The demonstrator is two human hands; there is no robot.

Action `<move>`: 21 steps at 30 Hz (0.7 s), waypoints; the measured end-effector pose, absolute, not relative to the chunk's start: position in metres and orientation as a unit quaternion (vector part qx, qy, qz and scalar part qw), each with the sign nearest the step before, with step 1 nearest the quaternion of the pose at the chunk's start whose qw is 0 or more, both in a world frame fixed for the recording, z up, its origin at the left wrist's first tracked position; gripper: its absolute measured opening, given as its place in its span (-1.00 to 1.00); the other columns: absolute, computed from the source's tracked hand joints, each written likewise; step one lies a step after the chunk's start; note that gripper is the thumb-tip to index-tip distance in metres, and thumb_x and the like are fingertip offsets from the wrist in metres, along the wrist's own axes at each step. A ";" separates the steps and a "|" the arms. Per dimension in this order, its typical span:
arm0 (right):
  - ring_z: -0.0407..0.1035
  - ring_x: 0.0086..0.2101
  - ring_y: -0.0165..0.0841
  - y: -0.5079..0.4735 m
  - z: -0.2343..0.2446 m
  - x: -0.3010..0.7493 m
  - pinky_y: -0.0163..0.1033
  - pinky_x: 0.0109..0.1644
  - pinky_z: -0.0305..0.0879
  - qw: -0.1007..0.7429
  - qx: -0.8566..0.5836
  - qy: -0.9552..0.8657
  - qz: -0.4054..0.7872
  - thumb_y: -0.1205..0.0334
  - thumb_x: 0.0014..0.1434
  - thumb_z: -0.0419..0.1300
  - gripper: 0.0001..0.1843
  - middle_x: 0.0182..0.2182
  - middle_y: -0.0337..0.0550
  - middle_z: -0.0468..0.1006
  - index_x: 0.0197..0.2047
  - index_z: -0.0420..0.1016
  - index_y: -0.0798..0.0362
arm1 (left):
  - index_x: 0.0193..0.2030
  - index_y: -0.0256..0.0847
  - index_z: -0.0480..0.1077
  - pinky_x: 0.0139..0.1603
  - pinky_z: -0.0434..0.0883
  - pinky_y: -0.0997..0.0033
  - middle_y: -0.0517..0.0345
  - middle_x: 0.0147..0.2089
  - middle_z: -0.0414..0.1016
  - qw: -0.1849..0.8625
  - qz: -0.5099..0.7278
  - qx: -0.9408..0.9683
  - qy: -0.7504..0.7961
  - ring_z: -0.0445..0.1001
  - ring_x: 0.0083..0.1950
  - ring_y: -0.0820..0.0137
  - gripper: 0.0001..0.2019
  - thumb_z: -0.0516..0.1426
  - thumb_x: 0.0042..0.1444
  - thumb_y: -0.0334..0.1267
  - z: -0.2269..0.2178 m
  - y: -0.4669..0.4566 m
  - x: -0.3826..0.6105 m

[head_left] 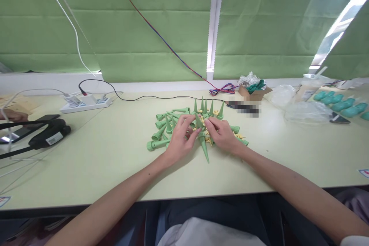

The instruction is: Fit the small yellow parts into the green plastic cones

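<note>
My left hand (182, 138) pinches a green plastic cone (198, 120) between thumb and fingers. From the other side, my right hand (222, 133) is closed at the same cone, its thumb and forefinger pressed near the cone's wide end. Below the fingers a long green spike (204, 150) points toward me. Green tubes with ribbed caps (157, 144) lie left of my left hand. Behind my hands, several green cones (212, 107) stand tip up. Small yellow plastic parts (240, 136) lie among the green pieces, partly covered by my right hand.
At the back stand a small cardboard box (253, 93) and coiled red-blue wire (222, 89). A cup (305, 88), plastic bags and teal objects (343, 105) are right. Left are a power strip (86, 104), a black strapped device (50, 133) and another person's hand (14, 116).
</note>
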State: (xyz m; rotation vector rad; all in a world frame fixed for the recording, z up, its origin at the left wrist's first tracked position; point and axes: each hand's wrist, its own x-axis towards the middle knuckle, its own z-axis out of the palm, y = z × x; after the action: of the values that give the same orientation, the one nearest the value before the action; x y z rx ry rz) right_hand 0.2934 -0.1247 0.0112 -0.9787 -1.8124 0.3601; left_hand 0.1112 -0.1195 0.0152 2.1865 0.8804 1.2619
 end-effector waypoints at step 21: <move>0.10 -0.54 -0.43 -0.124 0.009 0.295 -0.29 -0.43 0.05 0.488 -0.393 -0.760 0.171 0.03 0.44 -0.01 -0.63 -0.56 -0.33 0.22 -0.39 0.22 0.00 | -0.53 -0.27 0.42 -0.53 0.26 0.42 0.20 -0.64 0.35 0.440 0.382 0.709 0.398 0.30 -0.64 0.47 -0.37 -0.03 0.31 0.22 0.024 -0.117 0.110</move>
State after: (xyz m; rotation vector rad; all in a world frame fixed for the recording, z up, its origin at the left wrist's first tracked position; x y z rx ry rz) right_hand 0.2955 -0.1238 0.0092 -0.9546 -1.8479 0.4166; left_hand 0.1105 -0.1167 0.0238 1.7605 0.9888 0.9486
